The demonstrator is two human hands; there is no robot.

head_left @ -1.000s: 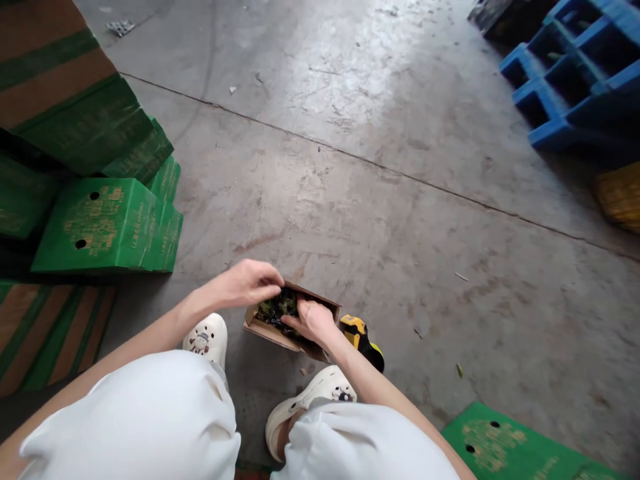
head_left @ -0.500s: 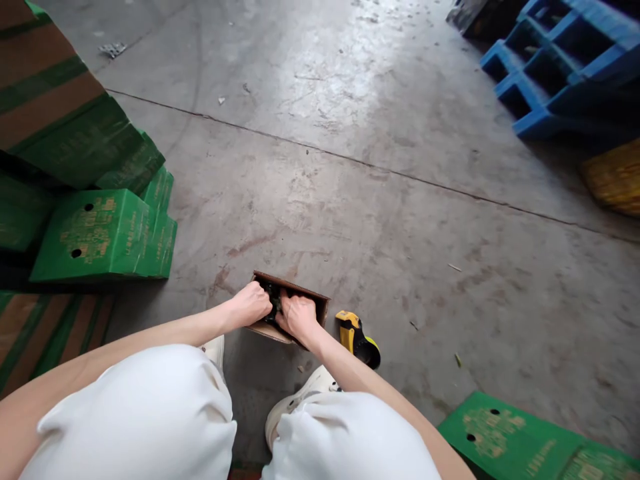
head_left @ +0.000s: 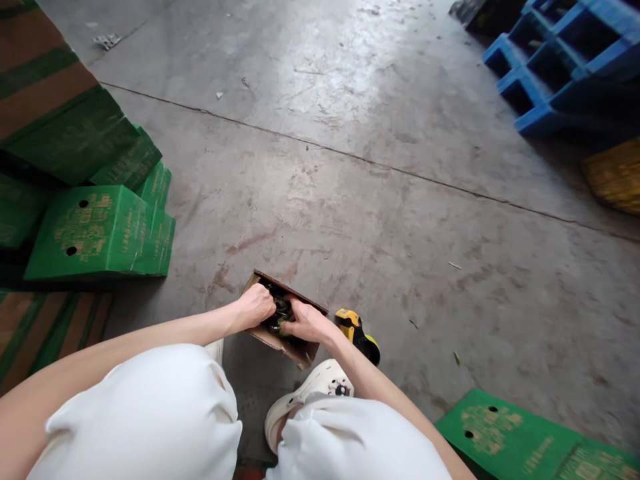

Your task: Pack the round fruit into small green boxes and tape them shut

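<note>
An open cardboard box [head_left: 274, 340] stands on the floor in front of my feet, with dark, glossy, partly greenish contents [head_left: 280, 312] inside. My left hand [head_left: 257, 305] reaches into its left side, fingers curled down into the contents; what they grip is hidden. Over the right side is my right hand [head_left: 311, 323], thumb and fingers spread apart, the tips at the contents. Just right of the box lies a yellow-and-black tool [head_left: 357, 335], partly behind my right wrist; its kind is not clear.
Green cartons [head_left: 100, 230] are stacked at the left, and another green carton [head_left: 505, 427] sits at the lower right. Blue pallets [head_left: 545, 110] stand at the upper right, near a yellowish woven-looking bundle [head_left: 613, 177]. Concrete floor [head_left: 350, 220] stretches ahead, with small scraps on it.
My right hand has shifted slightly right and its thumb has spread from the fingers, showing more of the contents. My left hand has moved slightly right. A box flap at the near side now shows.
</note>
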